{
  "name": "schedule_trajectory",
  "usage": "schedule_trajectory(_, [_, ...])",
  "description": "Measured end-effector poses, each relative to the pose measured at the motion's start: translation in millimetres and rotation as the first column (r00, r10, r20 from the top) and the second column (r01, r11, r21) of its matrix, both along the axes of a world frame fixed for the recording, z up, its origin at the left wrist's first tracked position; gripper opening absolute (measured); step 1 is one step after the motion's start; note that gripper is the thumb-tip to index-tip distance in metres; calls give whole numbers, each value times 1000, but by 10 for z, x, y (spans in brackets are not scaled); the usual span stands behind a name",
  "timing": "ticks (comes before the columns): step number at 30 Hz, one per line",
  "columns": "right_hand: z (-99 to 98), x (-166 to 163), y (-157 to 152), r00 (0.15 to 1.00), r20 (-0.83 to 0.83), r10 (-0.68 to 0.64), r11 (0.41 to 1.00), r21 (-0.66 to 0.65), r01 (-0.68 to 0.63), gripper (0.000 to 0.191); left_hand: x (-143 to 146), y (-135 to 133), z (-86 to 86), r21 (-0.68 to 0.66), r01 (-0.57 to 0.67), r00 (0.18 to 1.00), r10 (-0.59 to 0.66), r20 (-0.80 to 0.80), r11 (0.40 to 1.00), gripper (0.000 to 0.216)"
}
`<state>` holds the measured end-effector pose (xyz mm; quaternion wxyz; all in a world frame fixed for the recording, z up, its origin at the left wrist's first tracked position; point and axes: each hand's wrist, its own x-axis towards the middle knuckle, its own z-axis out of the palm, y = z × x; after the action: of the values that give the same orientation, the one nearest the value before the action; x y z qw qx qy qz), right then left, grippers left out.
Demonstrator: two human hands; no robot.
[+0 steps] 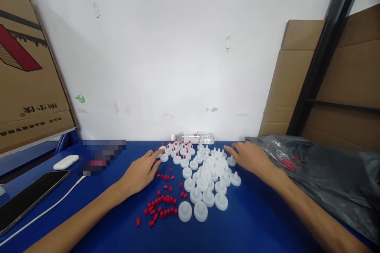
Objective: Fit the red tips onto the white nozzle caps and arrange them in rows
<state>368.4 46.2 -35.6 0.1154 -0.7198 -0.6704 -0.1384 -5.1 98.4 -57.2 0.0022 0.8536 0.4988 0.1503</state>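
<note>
My left hand (141, 172) is at the left edge of a group of white plastic nozzle caps with small red tips (177, 159). Its index finger and thumb close around one white nozzle cap (164, 157), whose top the fingertip hides. My right hand (247, 157) lies at the right rim of a pile of white nozzle caps without red tips (208, 172). Its fingers are apart, next to a cap (231, 161), and nothing shows in its grasp. Loose red tip covers (162, 201) are scattered on the blue table (118, 229) in front of my left hand.
A clear plastic bottle (204, 138) lies along the white wall. At left are a phone (29, 197), a white case (65, 162), a white cable (56, 205) and a cardboard box (29, 87). Grey plastic sheeting (332, 182) and a bag with red pieces (282, 156) lie right.
</note>
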Motion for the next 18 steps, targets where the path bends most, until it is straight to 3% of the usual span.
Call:
schedule_trajectory(6, [115,-97,-32,988,-57,146,983,124,-138,45,7,-8,69,8,61,992,-61,113,998,16])
schedule_trajectory(11, [125,-393,-158,924,-90,371,907,249,-340,31,91,-179,120,109,154,940,-180,291,982,18])
schedule_trajectory(13, [90,-577,-253,844,-92,528,823,302,-482,35,164,-325,128,164,215,912,-258,318,963,17])
schedule_trajectory(16, [15,-845,-392,659,-82,747,649,303,-698,59,283,-558,103,237,354,869,-411,275,905,13])
schedule_trajectory(18, [-33,-967,-449,540,-63,839,532,293,-794,56,345,-679,76,299,420,853,-485,192,857,16])
